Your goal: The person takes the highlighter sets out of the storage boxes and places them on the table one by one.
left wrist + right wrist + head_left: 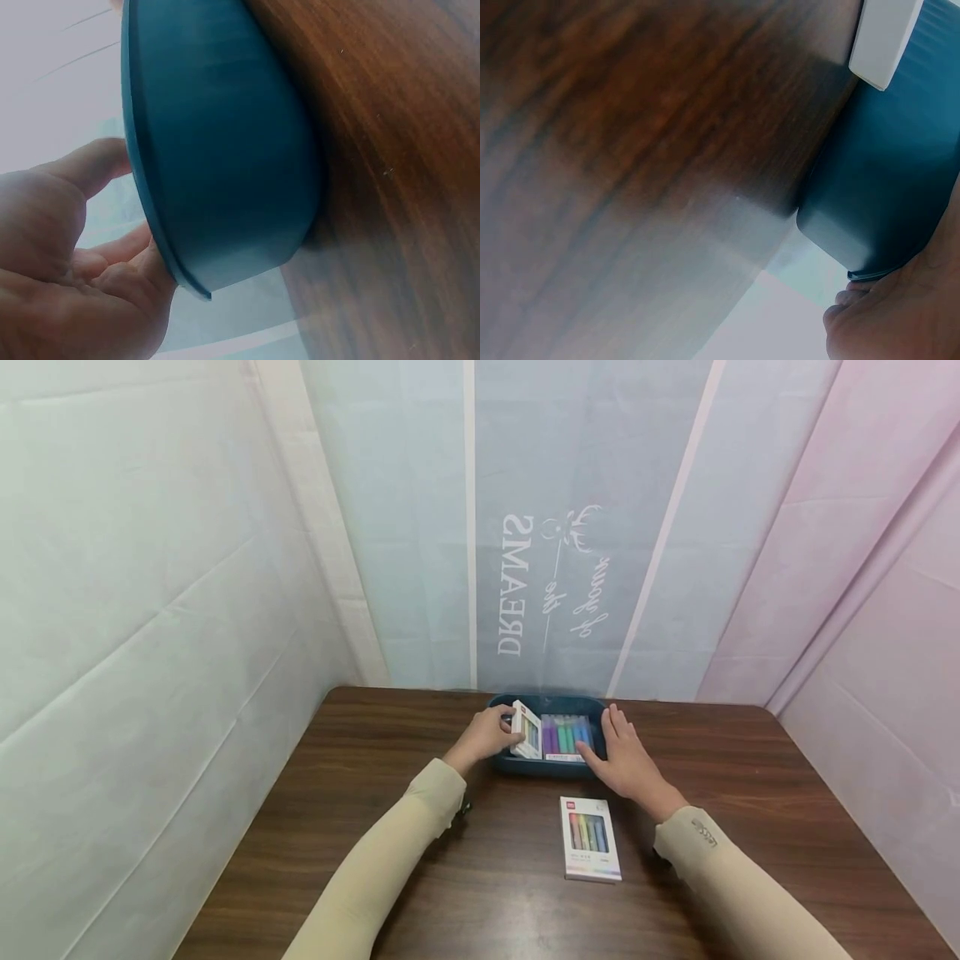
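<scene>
Inside the blue tray (pixel 528 767), head view only: marker pack (pixel 567 737)

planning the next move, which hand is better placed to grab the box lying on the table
Probably the right hand: it rests at the right side of the tray, nearer the pen box on the table, while the left hand has its grip on a second box.
</scene>
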The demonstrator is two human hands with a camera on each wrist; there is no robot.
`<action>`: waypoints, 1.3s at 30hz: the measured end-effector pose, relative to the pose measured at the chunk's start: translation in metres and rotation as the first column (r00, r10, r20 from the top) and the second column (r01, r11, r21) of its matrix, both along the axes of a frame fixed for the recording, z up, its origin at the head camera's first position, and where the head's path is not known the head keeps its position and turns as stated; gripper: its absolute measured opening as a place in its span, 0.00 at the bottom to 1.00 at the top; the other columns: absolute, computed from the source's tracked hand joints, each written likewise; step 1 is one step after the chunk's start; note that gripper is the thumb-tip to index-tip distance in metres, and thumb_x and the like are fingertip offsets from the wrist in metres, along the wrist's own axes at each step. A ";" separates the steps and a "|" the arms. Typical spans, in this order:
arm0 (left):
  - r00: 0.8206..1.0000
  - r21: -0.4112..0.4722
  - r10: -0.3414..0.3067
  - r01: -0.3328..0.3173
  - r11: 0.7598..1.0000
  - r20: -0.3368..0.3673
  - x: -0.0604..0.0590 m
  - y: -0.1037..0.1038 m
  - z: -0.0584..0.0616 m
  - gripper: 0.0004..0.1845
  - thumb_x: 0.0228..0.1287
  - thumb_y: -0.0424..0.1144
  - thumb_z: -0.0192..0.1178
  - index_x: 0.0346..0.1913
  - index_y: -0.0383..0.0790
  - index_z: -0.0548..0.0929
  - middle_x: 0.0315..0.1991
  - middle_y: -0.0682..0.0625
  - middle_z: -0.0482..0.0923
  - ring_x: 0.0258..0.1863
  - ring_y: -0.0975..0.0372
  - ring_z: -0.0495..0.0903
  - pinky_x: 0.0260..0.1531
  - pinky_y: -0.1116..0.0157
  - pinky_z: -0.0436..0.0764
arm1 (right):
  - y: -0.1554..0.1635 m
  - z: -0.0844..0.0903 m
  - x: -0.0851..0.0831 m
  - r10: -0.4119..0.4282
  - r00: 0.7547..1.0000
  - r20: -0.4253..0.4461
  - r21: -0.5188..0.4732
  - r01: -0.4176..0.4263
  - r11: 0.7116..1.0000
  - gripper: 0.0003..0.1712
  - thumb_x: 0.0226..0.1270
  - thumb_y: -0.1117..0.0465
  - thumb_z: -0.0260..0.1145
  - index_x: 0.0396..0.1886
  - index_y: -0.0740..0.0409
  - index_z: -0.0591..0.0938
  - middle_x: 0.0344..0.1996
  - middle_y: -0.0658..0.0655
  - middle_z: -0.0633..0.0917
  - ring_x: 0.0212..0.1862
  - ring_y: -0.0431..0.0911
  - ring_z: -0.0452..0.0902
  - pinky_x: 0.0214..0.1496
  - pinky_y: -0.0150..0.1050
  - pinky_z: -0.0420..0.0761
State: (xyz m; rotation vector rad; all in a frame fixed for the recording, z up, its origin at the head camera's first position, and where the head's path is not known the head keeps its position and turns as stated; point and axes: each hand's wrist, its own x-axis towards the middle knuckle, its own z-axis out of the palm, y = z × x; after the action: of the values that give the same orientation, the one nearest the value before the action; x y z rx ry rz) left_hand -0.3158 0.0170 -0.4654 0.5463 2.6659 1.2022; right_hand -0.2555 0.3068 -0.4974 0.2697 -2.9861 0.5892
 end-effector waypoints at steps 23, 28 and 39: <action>0.998 -0.001 -0.059 0.059 0.998 0.036 -0.004 -0.005 0.001 0.35 0.74 0.42 0.71 0.77 0.35 0.71 0.49 0.43 0.90 0.43 0.60 0.88 0.51 0.57 0.86 | -0.003 0.006 0.000 -0.009 1.000 -0.010 0.010 0.009 1.000 0.59 0.82 0.32 0.56 0.85 0.75 0.47 0.85 0.75 0.43 0.85 0.70 0.39 0.84 0.67 0.46; 0.998 0.015 -0.053 0.053 0.998 0.026 -0.002 -0.005 -0.001 0.35 0.74 0.42 0.71 0.78 0.35 0.71 0.48 0.44 0.90 0.40 0.61 0.87 0.48 0.58 0.86 | -0.001 0.004 0.000 -0.007 1.000 -0.012 0.008 0.007 1.000 0.60 0.82 0.31 0.55 0.85 0.75 0.47 0.85 0.75 0.44 0.85 0.70 0.39 0.84 0.67 0.47; 0.999 0.074 -0.037 0.035 0.997 0.017 0.004 -0.007 -0.001 0.34 0.74 0.41 0.71 0.77 0.36 0.73 0.49 0.42 0.89 0.42 0.59 0.88 0.47 0.59 0.87 | 0.000 0.001 0.001 -0.002 1.000 -0.006 -0.010 0.002 1.000 0.61 0.81 0.30 0.55 0.85 0.74 0.45 0.85 0.74 0.42 0.86 0.69 0.36 0.84 0.66 0.45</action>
State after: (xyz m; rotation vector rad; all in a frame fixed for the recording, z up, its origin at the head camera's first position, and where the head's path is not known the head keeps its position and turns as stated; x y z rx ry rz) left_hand -0.3120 0.0098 -0.4661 0.5893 2.5945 1.2931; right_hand -0.2546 0.3067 -0.4964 0.2666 -2.9764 0.6018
